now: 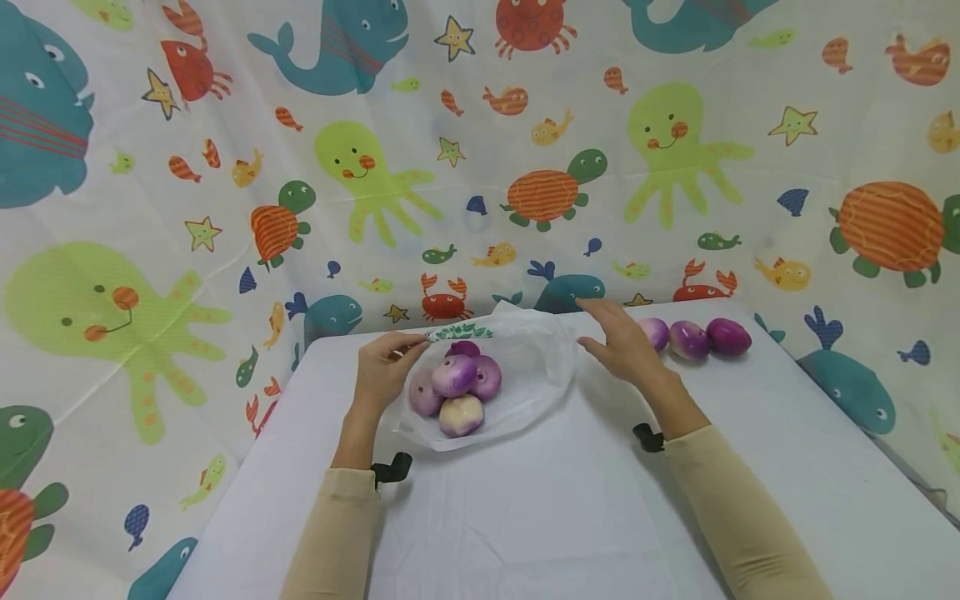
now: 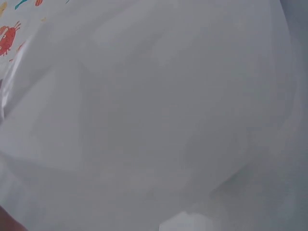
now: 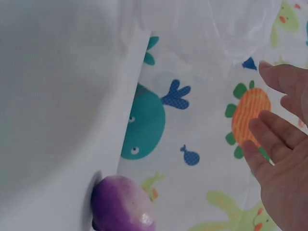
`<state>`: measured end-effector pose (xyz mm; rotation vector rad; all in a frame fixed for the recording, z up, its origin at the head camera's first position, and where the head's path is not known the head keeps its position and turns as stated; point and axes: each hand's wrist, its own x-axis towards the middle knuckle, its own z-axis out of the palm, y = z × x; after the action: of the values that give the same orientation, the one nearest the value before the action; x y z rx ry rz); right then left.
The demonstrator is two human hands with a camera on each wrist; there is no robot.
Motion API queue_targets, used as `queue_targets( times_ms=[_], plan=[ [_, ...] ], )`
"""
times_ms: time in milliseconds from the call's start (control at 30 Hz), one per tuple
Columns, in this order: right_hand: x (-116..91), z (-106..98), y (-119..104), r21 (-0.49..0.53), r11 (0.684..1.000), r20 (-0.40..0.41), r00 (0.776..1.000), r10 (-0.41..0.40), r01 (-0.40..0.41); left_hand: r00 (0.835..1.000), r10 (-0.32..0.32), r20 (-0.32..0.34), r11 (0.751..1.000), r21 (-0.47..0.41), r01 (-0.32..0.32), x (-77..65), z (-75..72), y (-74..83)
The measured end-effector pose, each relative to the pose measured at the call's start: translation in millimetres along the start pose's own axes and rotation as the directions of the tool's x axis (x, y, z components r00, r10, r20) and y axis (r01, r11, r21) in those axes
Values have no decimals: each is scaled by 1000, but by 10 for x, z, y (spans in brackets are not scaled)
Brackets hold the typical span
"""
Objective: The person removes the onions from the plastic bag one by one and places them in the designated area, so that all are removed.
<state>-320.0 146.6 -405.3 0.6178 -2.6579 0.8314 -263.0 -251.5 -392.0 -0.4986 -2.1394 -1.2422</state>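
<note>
My left hand pinches the rim of a clear plastic bag between thumb and fingers, beside a green leaf print. Several purple-and-white onions lie heaped in the left part of the bag, a cream-coloured one at the front. In the left wrist view the thin plastic fills nearly everything. My right hand hovers at the bag's right side, thumb and fingers apart and nothing in its grasp. The right wrist view shows the fingers of that hand extended.
Three more purple onions stand in a row right of my right hand, the rightmost a deep purple onion. A white cloth covers the table. Behind its far edge hangs a curtain printed with sea animals.
</note>
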Motion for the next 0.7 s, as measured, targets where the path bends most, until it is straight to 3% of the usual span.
queue_targets(
  times_ms=[700],
  plan=[
    [28, 291, -328, 46, 989, 24, 990, -140, 139, 1000, 9, -1, 1000, 2, -9, 1, 21, -23]
  ],
)
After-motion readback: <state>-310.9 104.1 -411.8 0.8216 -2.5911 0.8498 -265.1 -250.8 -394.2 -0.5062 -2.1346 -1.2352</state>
